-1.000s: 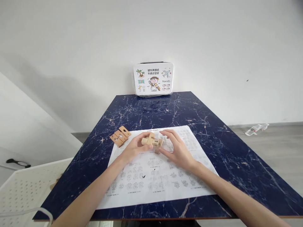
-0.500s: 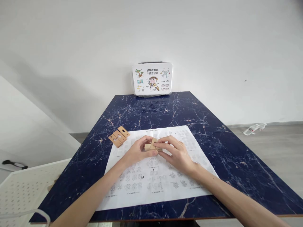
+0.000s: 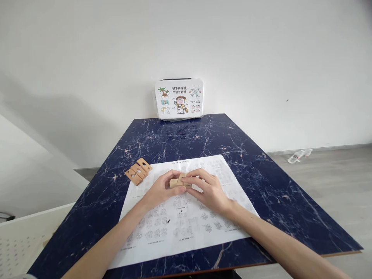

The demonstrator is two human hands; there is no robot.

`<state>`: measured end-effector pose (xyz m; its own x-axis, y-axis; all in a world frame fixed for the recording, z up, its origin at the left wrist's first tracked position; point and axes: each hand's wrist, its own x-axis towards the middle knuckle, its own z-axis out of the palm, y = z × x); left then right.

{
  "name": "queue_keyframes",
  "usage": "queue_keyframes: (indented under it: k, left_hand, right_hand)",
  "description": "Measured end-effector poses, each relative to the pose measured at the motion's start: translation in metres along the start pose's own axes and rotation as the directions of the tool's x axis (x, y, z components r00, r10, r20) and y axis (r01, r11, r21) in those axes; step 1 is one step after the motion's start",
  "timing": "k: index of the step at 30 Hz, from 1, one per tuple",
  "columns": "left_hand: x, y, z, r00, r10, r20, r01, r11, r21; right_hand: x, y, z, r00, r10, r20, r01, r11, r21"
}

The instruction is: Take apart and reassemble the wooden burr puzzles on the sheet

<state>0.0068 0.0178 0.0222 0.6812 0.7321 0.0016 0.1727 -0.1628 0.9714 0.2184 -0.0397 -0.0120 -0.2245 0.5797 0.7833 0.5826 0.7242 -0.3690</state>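
Small pale wooden puzzle pieces are held together in my two hands, just above a printed paper sheet. My left hand grips them from the left, thumb in front and fingers behind. From the right, the fingertips of my right hand press on the top and right end of the pieces. One piece lies tilted across another, with dark markings on the right end. My fingers hide part of how they join. To the left lie flat wooden pieces with cut-outs, side by side at the sheet's corner.
The sheet lies on a dark blue marble-patterned table. A white case with cartoon prints stands at the far edge against the wall. A white perforated surface is at the lower left. Clear plastic bottles lie on the floor at right.
The whole view has shifted, so the scene sits further left. Between my hands, the upper wooden piece looks lower and more tilted. Both hands keep their hold.
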Motion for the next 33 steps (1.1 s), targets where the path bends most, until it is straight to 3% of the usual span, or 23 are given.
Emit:
queue_keyframes:
  k: [11,33]
  left_hand:
    - [0.0025,0.0024,-0.0002,1.0,0.018,0.002,-0.018,0.999,0.039]
    - [0.0005,-0.001,-0.0001,1.0,-0.012,-0.003,0.012,1.0,0.017]
  right_hand:
    - [0.0008,-0.0008,0.002,0.998,0.057,-0.005,-0.057,0.998,0.022]
    - [-0.0017,0.0001,0.0016,0.999,0.044,0.016,-0.045,0.999,0.026]
